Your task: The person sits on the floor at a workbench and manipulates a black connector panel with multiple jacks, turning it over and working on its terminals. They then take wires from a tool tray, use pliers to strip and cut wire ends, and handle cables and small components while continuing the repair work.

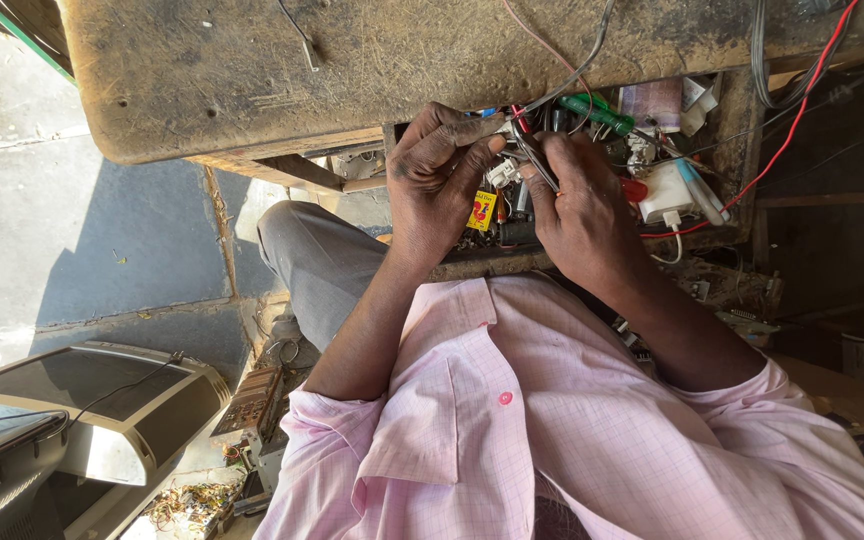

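Pliers (535,163) sit in my right hand (580,215), slim metal jaws running up and left from the fist toward the bench's near edge. The fingers are curled tight round the handles. My left hand (434,178) is just opposite, thumb and forefinger pinched together at a grey wire (580,68) that loops up over the bench (252,70); whether the jaws are actually biting that wire I cannot tell, the tips are too small to read. Both hands almost touch, so the tool's long axis points straight at the left fingertips, and the left hand is the nearer one to the wire end.

Below the hands lies an open drawer (742,130) under the bench's right part, crammed: a green screwdriver (597,112), a white charger (670,192), a yellow packet (482,210), a red wire (792,125) crossing its right side. That clutter crowds the pliers from beneath. A grey device (102,410) rests on the floor, well apart.
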